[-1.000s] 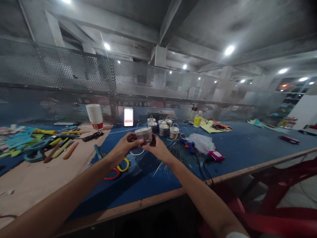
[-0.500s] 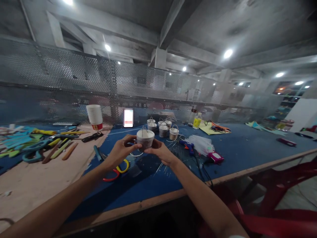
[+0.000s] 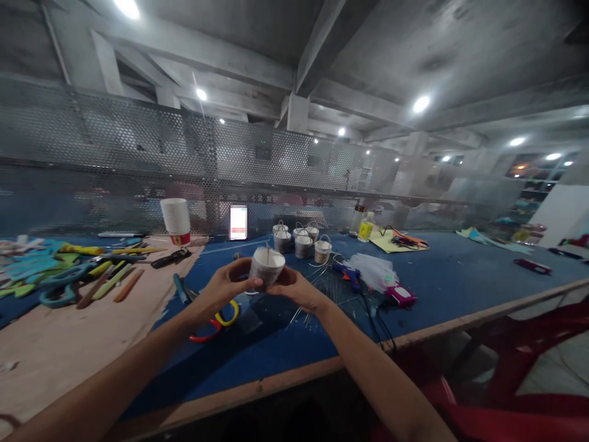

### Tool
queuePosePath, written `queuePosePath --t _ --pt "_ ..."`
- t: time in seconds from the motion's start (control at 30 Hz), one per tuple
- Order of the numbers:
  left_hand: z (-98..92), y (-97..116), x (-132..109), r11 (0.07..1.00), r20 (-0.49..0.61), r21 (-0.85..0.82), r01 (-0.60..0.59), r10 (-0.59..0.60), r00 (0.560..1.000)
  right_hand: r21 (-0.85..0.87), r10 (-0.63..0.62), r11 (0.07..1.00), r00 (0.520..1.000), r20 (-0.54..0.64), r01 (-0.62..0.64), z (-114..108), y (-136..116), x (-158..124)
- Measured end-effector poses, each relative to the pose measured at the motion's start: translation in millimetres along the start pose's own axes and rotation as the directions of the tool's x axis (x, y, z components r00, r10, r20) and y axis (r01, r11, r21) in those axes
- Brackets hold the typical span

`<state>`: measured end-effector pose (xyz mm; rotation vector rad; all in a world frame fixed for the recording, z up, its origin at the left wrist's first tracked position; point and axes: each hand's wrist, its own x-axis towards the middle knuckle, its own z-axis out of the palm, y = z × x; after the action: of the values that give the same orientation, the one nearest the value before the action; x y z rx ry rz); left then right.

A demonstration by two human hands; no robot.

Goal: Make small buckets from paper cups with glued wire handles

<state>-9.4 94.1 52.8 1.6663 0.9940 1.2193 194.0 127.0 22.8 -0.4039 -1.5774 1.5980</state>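
Observation:
Between both hands, above the blue table top, is a small paper cup (image 3: pixel 267 266) wrapped in a whitish, patterned covering, with a thin wire handle seen nearly edge-on over its white inside. My left hand (image 3: pixel 232 277) grips it from the left, thumb on the lower front. From the right, my right hand (image 3: pixel 294 287) holds its side and bottom edge. Just behind stand several similar little buckets (image 3: pixel 303 244) with wire handles. Red-and-yellow-handled scissors (image 3: pixel 226 314) lie below my left hand, and loose thin wires (image 3: pixel 317 301) are scattered by my right.
A blue glue gun (image 3: pixel 350 276) and a clear plastic bag (image 3: pixel 375 270) lie to the right. Stacked white cups (image 3: pixel 175 215) and a lit phone (image 3: pixel 238 222) stand at the back left. Pliers (image 3: pixel 59 285) and colored sticks (image 3: pixel 129 283) lie on the left board. A bottle (image 3: pixel 366 227) stands behind.
The cup has turned and tilted in my hands, so its wire handle now shows edge-on instead of as an arch. It also sits slightly lower in view. Both hands keep their hold.

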Motion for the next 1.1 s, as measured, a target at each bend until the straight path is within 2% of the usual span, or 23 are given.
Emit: queuePosePath --t 0.23,0.4,0.47,0.6,0.7,1.1 --pt "-4.2 -22 5 0.992 -0.112 0.015 -0.128 0.129 0.985 -0.052 -0.007 0.999 0.999 -0.038 0.005 4 -16 -2" --pt "-7.6 -29 5 0.988 -0.137 0.089 -0.124 0.136 0.981 -0.079 -0.033 0.997 0.967 -0.251 0.013 9 -26 0" --pt "-6.7 -30 4 0.98 -0.122 0.138 -0.143 0.16 0.98 -0.094 -0.037 0.996 0.955 -0.294 0.009 13 -30 2" --pt "-3.4 -31 1 0.961 -0.118 0.224 -0.163 0.192 0.974 -0.161 -0.09 0.986 0.937 -0.337 0.037 22 -36 8" --pt "-2.6 -31 -1 0.959 -0.101 0.228 -0.168 0.195 0.976 -0.201 -0.129 0.978 0.918 -0.376 0.056 26 -38 11" --pt "-4.4 -29 -2 0.97 -0.1 0.199 -0.136 0.158 0.982 -0.177 -0.08 0.984 0.911 -0.404 0.008 27 -40 10"
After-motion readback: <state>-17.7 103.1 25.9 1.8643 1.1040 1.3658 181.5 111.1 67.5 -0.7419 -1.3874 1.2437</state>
